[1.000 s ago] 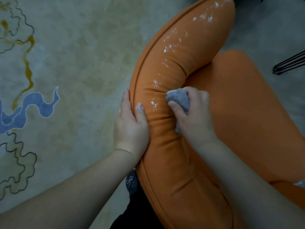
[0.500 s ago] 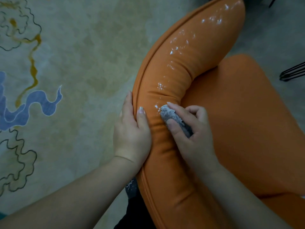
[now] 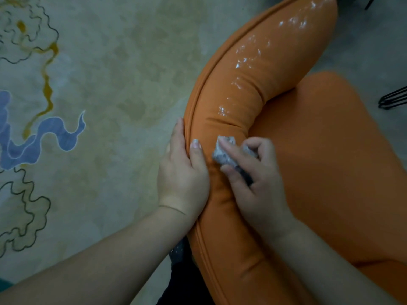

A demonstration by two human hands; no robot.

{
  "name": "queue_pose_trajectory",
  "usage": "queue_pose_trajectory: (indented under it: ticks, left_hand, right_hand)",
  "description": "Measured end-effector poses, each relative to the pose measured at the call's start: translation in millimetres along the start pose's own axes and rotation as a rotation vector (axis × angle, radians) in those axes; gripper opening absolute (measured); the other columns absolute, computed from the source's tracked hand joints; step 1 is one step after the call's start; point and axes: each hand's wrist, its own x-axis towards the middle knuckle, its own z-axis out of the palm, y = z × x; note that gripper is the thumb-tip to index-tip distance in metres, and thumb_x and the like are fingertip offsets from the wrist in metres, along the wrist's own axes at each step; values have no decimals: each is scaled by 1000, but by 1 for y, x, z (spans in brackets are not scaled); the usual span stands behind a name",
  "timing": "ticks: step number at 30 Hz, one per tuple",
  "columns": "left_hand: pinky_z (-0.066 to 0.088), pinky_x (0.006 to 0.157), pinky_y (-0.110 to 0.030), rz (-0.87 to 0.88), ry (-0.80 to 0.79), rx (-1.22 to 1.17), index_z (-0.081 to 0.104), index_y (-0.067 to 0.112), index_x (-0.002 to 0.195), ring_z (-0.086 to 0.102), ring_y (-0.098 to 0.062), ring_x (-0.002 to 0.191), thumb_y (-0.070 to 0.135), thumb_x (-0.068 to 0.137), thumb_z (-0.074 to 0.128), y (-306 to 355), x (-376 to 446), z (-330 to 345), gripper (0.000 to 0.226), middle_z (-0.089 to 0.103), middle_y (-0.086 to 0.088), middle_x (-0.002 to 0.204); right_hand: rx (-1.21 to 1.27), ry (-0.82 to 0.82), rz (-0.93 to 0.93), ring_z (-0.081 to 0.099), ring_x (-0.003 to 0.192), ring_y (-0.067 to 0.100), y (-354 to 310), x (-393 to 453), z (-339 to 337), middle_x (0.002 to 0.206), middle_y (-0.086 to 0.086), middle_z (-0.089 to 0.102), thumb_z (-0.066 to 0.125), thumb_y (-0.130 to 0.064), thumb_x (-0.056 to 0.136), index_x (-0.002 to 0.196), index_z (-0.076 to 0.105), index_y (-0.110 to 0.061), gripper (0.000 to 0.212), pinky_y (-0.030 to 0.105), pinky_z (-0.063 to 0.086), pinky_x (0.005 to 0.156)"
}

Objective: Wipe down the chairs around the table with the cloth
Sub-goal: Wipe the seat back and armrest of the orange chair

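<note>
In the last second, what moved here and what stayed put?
The right hand, gripping the grey cloth, slid toward the person along the orange chair's backrest. The left hand kept holding the backrest's outer edge. The white smears farther up remain.

Cloth (image 3: pixel 222 154) mostly hidden under right hand (image 3: pixel 255 183); only a wad shows betw. thumb & fingers. Left hand (image 3: pixel 182 175) fingers go behind backrest (image 3: pixel 259 84), out of sight. Backrest top cut off by upper edge. Seat (image 3: pixel 334 164) cut off at right. Black wire frame (image 3: pixel 394 99) cut by right edge, can't tell what it is.
</note>
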Motion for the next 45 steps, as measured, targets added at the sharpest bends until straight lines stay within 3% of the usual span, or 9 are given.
queue_pose_trajectory:
  ticks: [5,8,12,19,25,30,35,40,45]
  left_hand:
    - [22,105,-13,12,-1,-8,29,21,150,34,-9,137,42,88,30,4,0,0,65,37,4,152]
    - [24,106,-15,11,-1,-14,29,22,150,34,-8,137,42,88,30,3,0,0,65,36,5,152]
    - [22,101,-11,8,3,-2,29,22,150,35,-10,136,40,91,32,2,-1,0,62,37,3,151]
    - [25,107,-17,14,12,1,31,21,149,36,-11,136,40,91,33,4,-1,0,62,39,3,150]
    - [24,104,-14,13,13,12,30,21,150,36,-11,136,27,100,39,2,0,0,51,38,3,151]
    - [22,101,-10,13,14,21,30,21,150,36,-11,135,34,96,36,1,1,1,55,38,4,151]
    - [25,106,-17,5,-4,1,28,22,150,35,-11,136,31,100,37,1,0,0,52,37,3,151]
    - [26,106,-17,19,-8,-6,29,21,150,36,-12,136,41,89,31,4,-1,-1,64,38,2,151]
    - [23,105,-10,34,-7,0,29,21,150,35,-9,136,40,89,32,2,0,-1,63,37,3,151]
  right_hand:
    - [-44,146,106,48,97,19,11,50,10,102,6,40,65,-11,86,131,55,-7,46,21,40,93]
    - [20,122,146,45,97,5,12,48,13,105,3,42,63,-17,88,131,54,-7,46,5,33,90]
    - [-3,-24,-9,47,95,10,11,3,-2,102,5,45,64,-18,87,130,57,-14,44,11,36,90]
    - [31,151,136,47,87,7,13,55,14,100,4,42,64,-16,87,123,63,-15,36,4,36,84]
    - [0,-69,25,48,93,7,10,3,-7,101,-8,40,55,-35,90,127,57,-35,37,40,48,83]
    - [19,72,93,43,91,0,8,45,9,101,1,39,60,-21,90,121,64,-22,32,11,39,87]
    - [70,-106,-17,47,94,12,5,-2,-6,101,0,40,57,-26,91,122,64,-24,32,14,39,86]
    - [-41,143,82,45,93,12,17,70,7,99,5,37,63,-15,88,122,63,-14,34,14,37,90]
    - [-13,87,72,46,96,11,14,68,18,101,1,37,60,-17,90,124,62,-16,34,12,36,92]
